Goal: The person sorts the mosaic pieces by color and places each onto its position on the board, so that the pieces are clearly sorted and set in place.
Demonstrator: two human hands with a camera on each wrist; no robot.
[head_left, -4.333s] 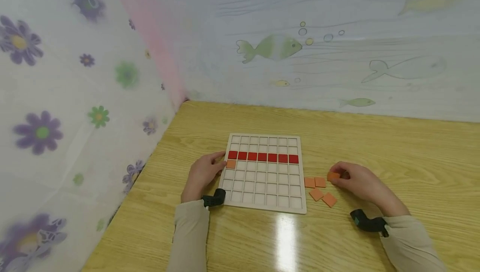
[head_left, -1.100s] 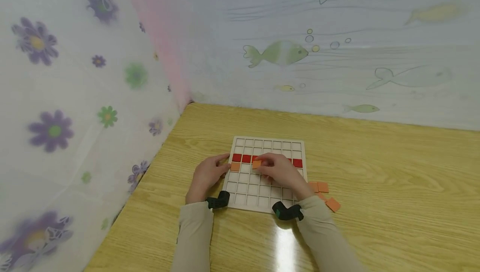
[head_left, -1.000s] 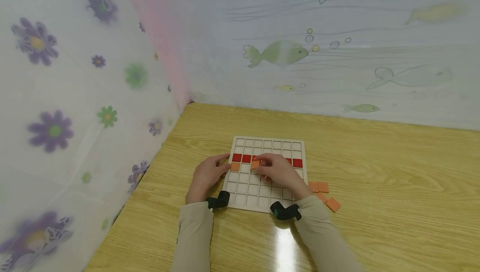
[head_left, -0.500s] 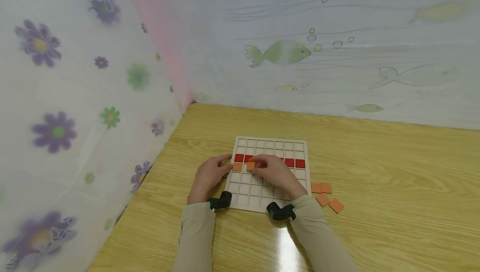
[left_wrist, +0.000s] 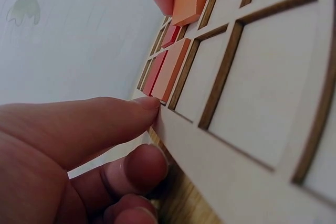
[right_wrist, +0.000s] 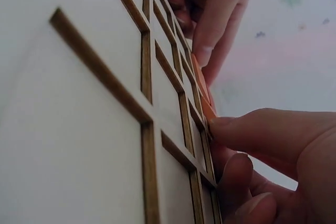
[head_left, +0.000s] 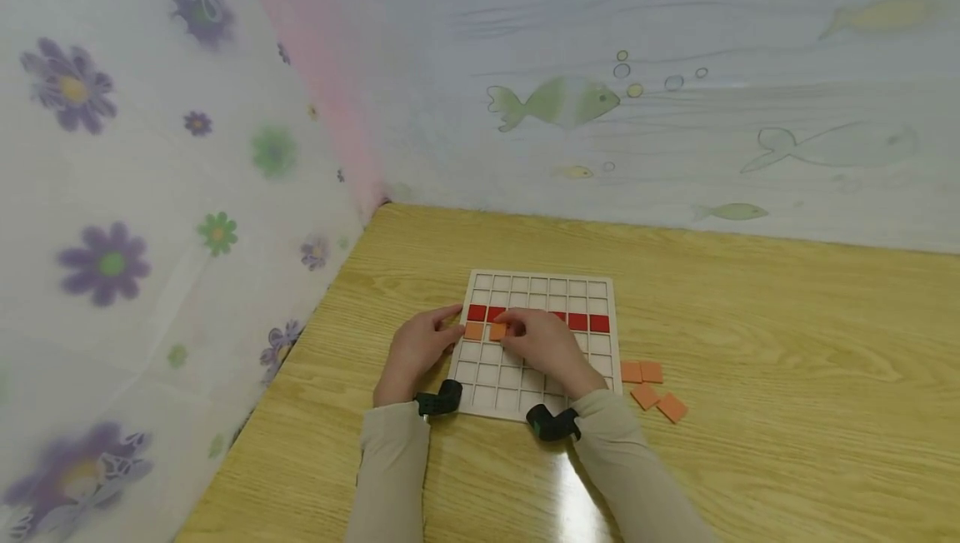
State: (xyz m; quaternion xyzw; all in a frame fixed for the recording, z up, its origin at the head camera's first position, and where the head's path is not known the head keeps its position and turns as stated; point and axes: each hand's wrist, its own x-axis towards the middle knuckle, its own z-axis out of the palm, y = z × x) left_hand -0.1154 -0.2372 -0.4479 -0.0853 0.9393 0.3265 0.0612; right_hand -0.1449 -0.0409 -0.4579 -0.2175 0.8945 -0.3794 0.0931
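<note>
A pale wooden grid board lies on the table, a row of red tiles set across it. Below the leftmost red one, an orange tile sits in its cell. My left hand holds the board's left edge; its thumb presses the frame beside that orange tile. Over the second cell of the same row, my right hand pinches another orange tile, which stands tilted above the board in the left wrist view. The right hand covers some of the red row.
Several loose orange tiles lie on the wood-grain table right of the board. A black wrist camera is strapped at each sleeve. Walls with painted fish and flowers rise behind and at the left.
My right hand picked up an orange tile from the loose ones at the right, carried it left over the board, and shifted it from the third column to the second. The left hand stayed at the edge.
</note>
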